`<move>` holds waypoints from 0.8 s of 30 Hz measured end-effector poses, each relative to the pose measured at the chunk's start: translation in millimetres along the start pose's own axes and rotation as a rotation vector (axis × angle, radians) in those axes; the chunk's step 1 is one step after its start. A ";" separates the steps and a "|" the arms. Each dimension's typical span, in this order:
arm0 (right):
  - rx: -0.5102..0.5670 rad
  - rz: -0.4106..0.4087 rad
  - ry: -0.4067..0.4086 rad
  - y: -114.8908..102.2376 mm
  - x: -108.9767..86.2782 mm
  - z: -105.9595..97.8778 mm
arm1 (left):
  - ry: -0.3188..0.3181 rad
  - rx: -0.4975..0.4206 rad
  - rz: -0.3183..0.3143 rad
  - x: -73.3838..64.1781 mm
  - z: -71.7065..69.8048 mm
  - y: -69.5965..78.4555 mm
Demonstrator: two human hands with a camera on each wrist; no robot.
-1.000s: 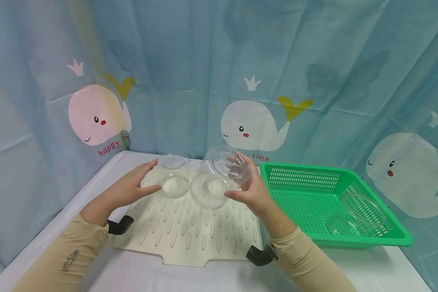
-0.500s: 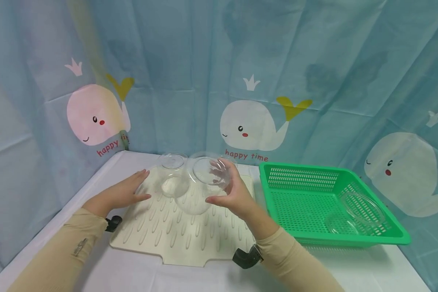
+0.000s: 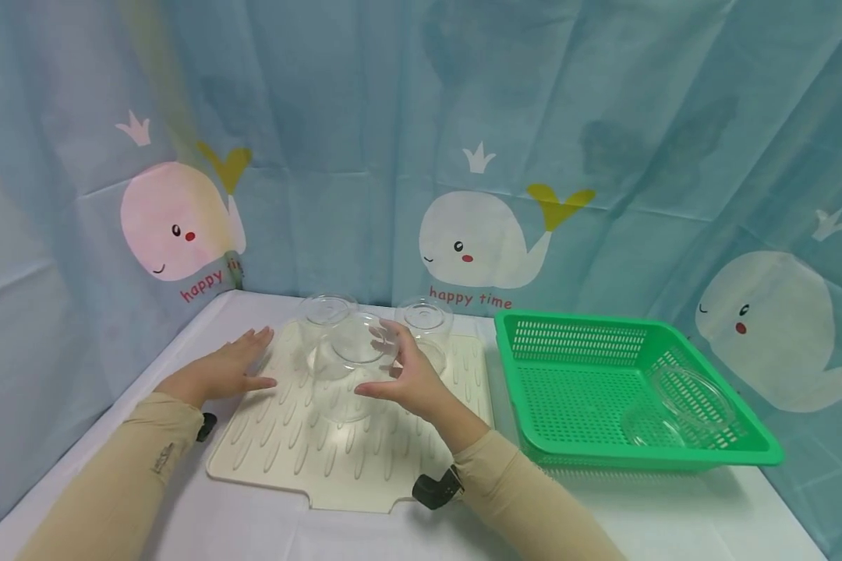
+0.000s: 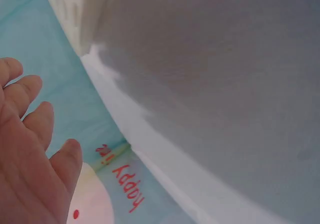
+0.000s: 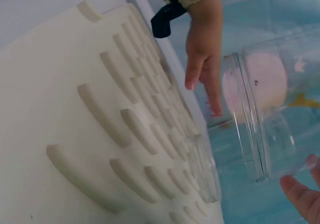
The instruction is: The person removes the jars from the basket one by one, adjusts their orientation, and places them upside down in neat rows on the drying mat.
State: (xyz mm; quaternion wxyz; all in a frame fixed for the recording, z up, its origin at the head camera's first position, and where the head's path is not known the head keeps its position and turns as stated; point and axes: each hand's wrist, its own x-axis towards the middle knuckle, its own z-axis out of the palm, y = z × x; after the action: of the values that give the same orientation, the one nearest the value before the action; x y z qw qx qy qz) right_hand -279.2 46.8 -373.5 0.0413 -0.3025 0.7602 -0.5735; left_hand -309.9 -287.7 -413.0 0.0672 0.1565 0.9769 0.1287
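as right wrist view alone shows, jar [image 5: 272,103] hovers above mat [image 5: 112,134]; right grip [image 3: 415,375] pinching it, left grip [image 3: 219,372] spread

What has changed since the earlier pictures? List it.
The right hand, holding a clear jar, has moved left and lower in the head view, over the mat. The left hand has drawn left. The grip, two jars behind and green basket stayed unchanged.

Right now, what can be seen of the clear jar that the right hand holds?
The clear jar looks round, colourless and see-through, perhaps plastic, with a ridged rim. It is upside down, base up, over the pale mat; the right wrist view shows its rim apart from the mat. The right hand grips its side; the left hand does not touch it.
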 end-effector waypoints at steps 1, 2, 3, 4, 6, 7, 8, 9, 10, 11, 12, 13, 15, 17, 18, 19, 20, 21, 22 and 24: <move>-0.007 0.015 -0.001 1.6 1.2 2.9 | -0.009 -0.010 -0.007 1.0 1.6 -2.0; -0.019 0.032 -0.001 3.0 2.4 6.0 | -0.017 -0.020 -0.010 1.9 3.1 -3.6; -0.028 0.045 -0.005 4.2 3.5 9.0 | -0.029 -0.036 -0.011 2.8 4.5 -5.1; -0.037 0.059 -0.011 5.3 4.6 12.2 | -0.046 -0.050 -0.013 3.8 6.2 -6.2; -0.053 0.082 -0.020 7.4 6.5 18.4 | -0.081 -0.064 -0.010 5.4 9.0 -7.5; -0.060 0.094 -0.023 8.4 7.3 21.5 | -0.098 -0.070 -0.005 6.1 10.2 -7.6; -0.064 0.101 -0.025 9.3 7.9 24.6 | -0.115 -0.066 -0.003 6.9 11.4 -7.7; -0.066 0.105 -0.028 10.3 8.6 27.7 | -0.132 -0.058 -0.001 7.8 12.9 -8.2; -0.068 0.109 -0.030 11.3 9.2 30.8 | -0.146 -0.048 -0.002 8.4 14.2 -8.5; -0.069 0.113 -0.034 12.4 9.7 33.9 | -0.156 -0.042 -0.001 9.0 15.2 -8.6; -0.074 0.117 -0.039 13.5 10.3 36.9 | -0.162 -0.039 -0.003 9.4 16.2 -8.5; -0.080 0.120 -0.044 14.6 10.9 39.8 | -0.167 -0.033 -0.003 9.7 17.2 -8.6; -0.085 0.125 -0.054 17.0 12.3 45.1 | -0.173 -0.024 -0.007 10.2 18.9 -9.1; -0.086 0.130 -0.060 19.0 13.4 49.2 | -0.174 -0.022 -0.015 10.1 19.7 -8.8; -0.082 0.130 -0.061 19.8 14.1 50.8 | -0.172 -0.018 -0.019 10.1 20.0 -8.8; -0.081 0.130 -0.062 20.5 14.9 52.2 | -0.169 -0.018 -0.020 9.9 20.0 -8.9; -0.080 0.127 -0.062 21.1 15.8 53.4 | -0.167 -0.016 -0.023 9.7 20.1 -9.1; -0.080 0.126 -0.064 21.3 16.6 54.4 | -0.165 -0.017 -0.026 9.6 20.0 -9.4; -0.081 0.126 -0.066 21.6 17.4 55.3 | -0.165 -0.017 -0.031 9.3 19.6 -9.2; -0.088 0.122 -0.072 22.1 19.1 57.0 | -0.158 -0.014 -0.029 9.2 19.1 -9.6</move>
State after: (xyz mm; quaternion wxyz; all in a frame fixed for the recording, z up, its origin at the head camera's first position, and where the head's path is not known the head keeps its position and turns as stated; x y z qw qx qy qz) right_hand -280.5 -7.7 -407.1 0.0903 -0.2776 0.7996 -0.5249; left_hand -318.0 -289.1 -434.8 0.1472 0.1514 0.9698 0.1218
